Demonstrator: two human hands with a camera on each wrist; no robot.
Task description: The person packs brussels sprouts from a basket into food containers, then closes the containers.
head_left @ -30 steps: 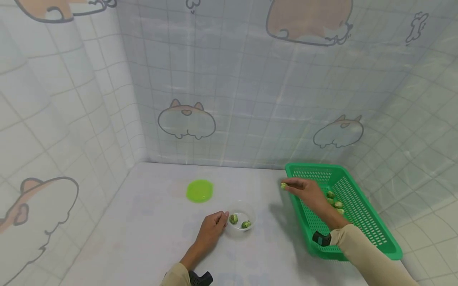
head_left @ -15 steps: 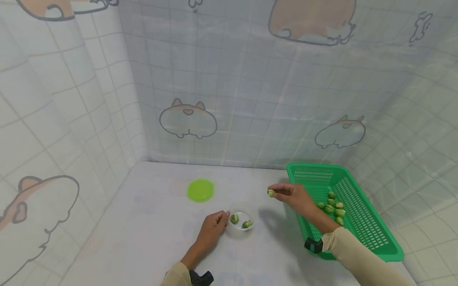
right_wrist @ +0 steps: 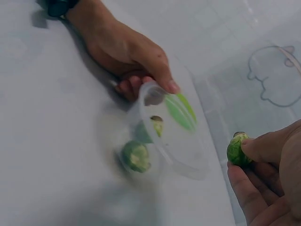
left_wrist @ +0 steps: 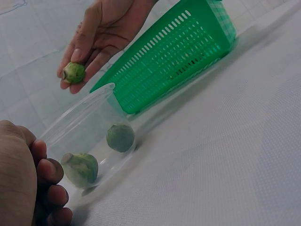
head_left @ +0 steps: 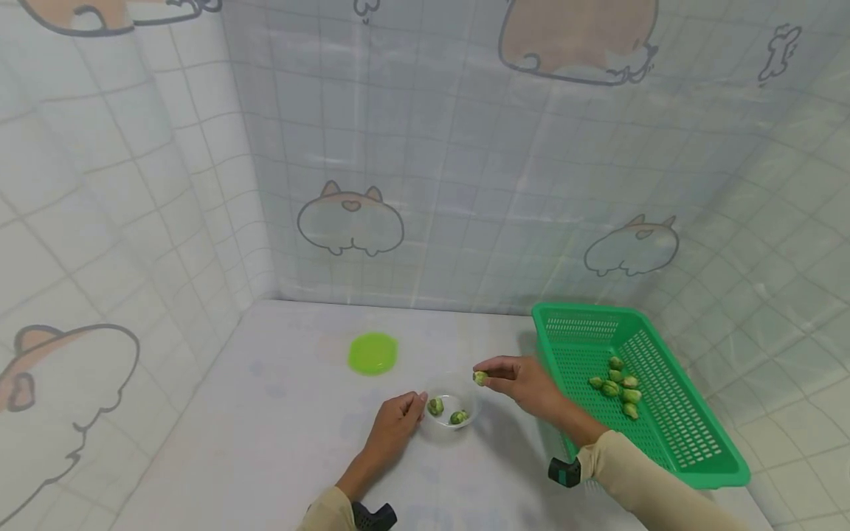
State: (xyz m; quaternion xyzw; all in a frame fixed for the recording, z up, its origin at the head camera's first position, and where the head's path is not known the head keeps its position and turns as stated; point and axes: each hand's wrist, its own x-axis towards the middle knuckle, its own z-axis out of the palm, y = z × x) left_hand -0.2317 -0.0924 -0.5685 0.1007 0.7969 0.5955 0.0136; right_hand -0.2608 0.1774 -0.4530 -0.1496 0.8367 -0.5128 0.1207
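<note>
At the table's middle stands a clear round plastic tub (right_wrist: pixel 188 172), with two Brussels sprouts inside, one (head_left: pixel 435 406) at the left and one (head_left: pixel 459 417) nearer the front. My left hand (head_left: pixel 390 426) grips the tub's left side, its thumb at the rim and the other fingers curled against the wall. Between the thumb and fingertips of my right hand (head_left: pixel 524 383) a third Brussels sprout (left_wrist: pixel 74 73) is pinched. That sprout is above the tub's right rim, higher than the two inside, as the left wrist view shows.
A green slotted plastic basket (head_left: pixel 713 413) stands on the right, holding several more Brussels sprouts (head_left: pixel 611 388). Behind the tub, to the left, a lime-green lid (head_left: pixel 372 354) lies on the white tabletop (head_left: pixel 265 428). Patterned sheeting (head_left: pixel 425 177) rises at the back and sides.
My right hand has moved left and toward me from the basket's edge to the tub, carrying the sprout. The left hand and the tub have stayed in place.
</note>
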